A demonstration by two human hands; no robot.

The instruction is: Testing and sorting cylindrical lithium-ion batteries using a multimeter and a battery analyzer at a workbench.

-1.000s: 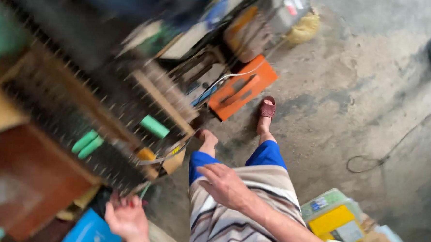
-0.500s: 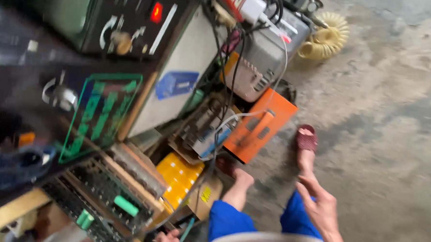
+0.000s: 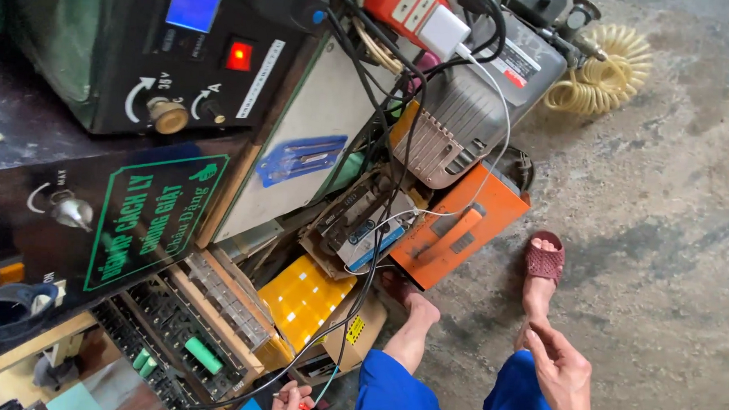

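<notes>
My left hand [image 3: 290, 405] sits at the bottom edge, partly cut off. Its fingers curl around a thin red piece [image 3: 303, 406] beside a black cable [image 3: 352, 311] that runs up into the pile of gear. My right hand [image 3: 562, 378] hovers over my right knee in blue shorts [image 3: 520, 400], fingers loose and apart, holding nothing. A black rack with green cylindrical cells [image 3: 202, 355] lies just left of my left hand. A yellow panel [image 3: 303, 301] leans above the rack.
A black power supply with a blue display and lit red switch [image 3: 199, 50] stands at the top left. An orange box [image 3: 461, 234], a grey machine [image 3: 467, 111] and tangled cables crowd the middle. A yellow coiled hose [image 3: 600, 68] lies on the concrete floor [image 3: 674, 243]. My feet: one bare [image 3: 413, 305], one in a red sandal [image 3: 545, 262].
The view has swung up from the racks to the power supply and the orange box. My right hand came off my thigh and now hangs lower right. My left hand stays low.
</notes>
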